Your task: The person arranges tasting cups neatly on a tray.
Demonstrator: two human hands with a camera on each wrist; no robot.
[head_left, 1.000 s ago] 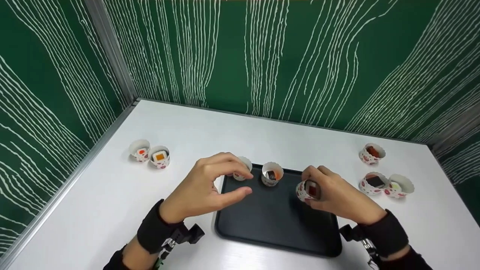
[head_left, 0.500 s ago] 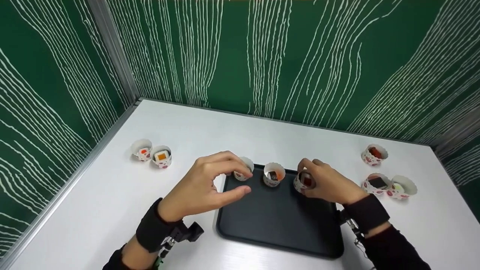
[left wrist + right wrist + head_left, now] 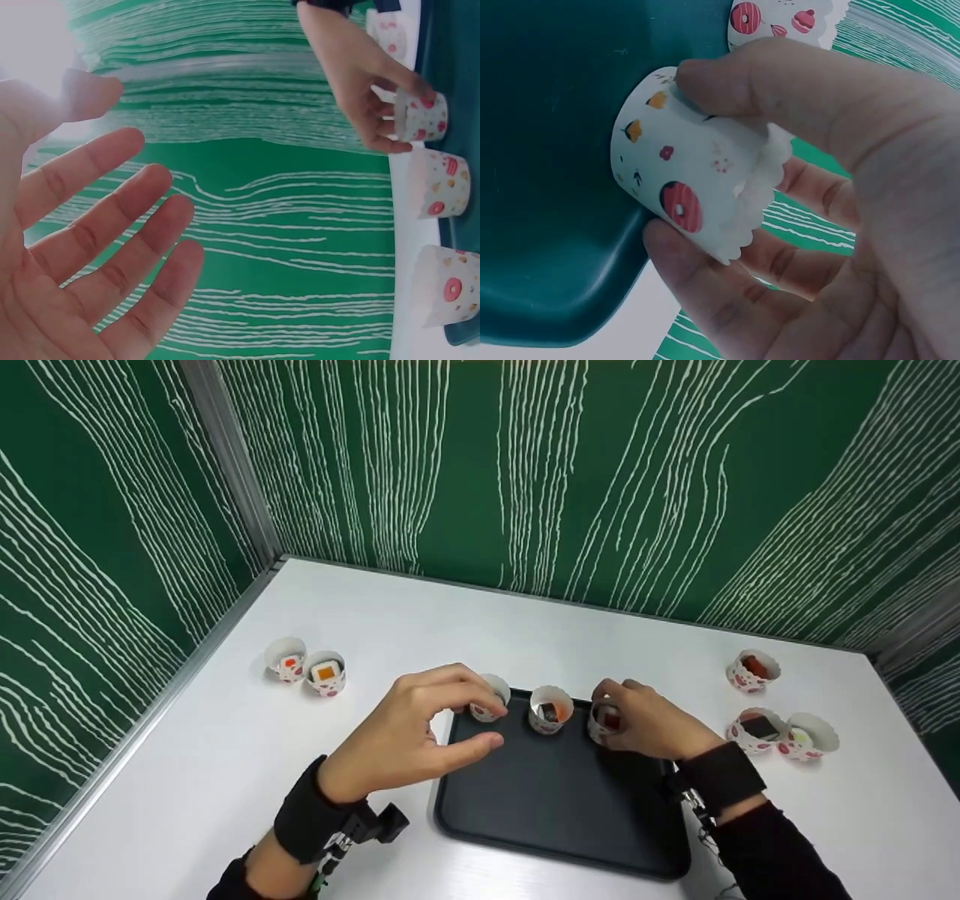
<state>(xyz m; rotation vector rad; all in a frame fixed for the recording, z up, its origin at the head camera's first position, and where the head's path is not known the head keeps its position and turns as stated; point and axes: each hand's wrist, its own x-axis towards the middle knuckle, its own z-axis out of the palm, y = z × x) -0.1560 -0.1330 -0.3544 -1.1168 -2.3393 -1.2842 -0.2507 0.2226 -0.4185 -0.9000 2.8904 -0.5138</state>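
Note:
My right hand [image 3: 652,724] grips a paper baking cup [image 3: 682,165] patterned with doughnuts and flowers, thumb and fingers on opposite sides of its wall. In the right wrist view its base is against the dark tray [image 3: 555,802], near the tray's far right corner. A dark red piece lies inside it. To its left on the tray are a cup [image 3: 546,724] holding dark and orange pieces and another cup [image 3: 484,714], partly hidden by my left fingers. My left hand [image 3: 409,735] hovers over the tray's left edge, fingers spread and holding nothing.
Two touching cups, one with a red-centred piece [image 3: 285,669] and one with an orange-topped piece [image 3: 327,682], stand at the left. On the right are cups with reddish [image 3: 746,681], dark [image 3: 752,744] and pale yellow contents [image 3: 802,754]. Green walls enclose the white table [image 3: 375,607].
My right hand has moved slightly left and away from me with its cup, lowering it onto the tray beside the middle cup. My left hand has stayed almost still.

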